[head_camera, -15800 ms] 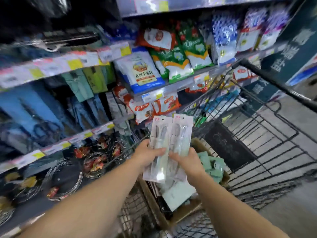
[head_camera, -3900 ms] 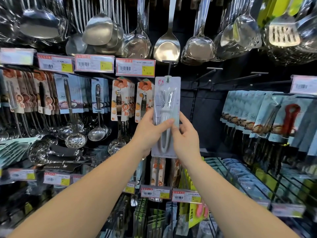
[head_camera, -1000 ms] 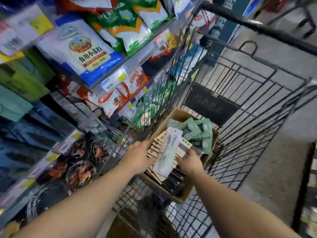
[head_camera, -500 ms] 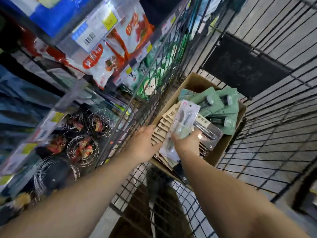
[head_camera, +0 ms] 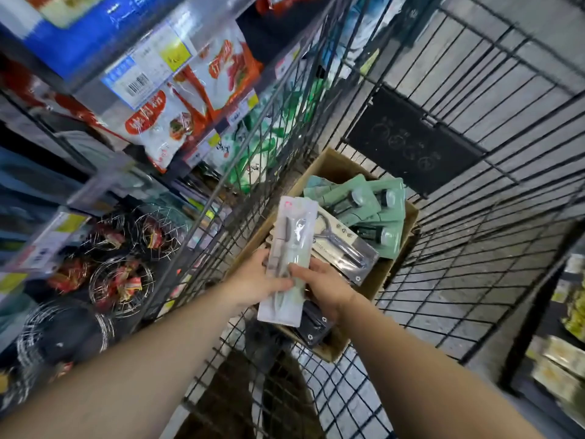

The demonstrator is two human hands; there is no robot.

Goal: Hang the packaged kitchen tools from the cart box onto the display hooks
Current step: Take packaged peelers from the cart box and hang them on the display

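Now both hands, left hand and right hand, grip a white peeler pack above the cardboard box; next, carry it to a hook.

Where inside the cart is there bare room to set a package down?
Bare wire floor lies right of the box, toward the cart's right wall. The box is crowded with green packs and clear packs. Both hands hold a package over its near end.
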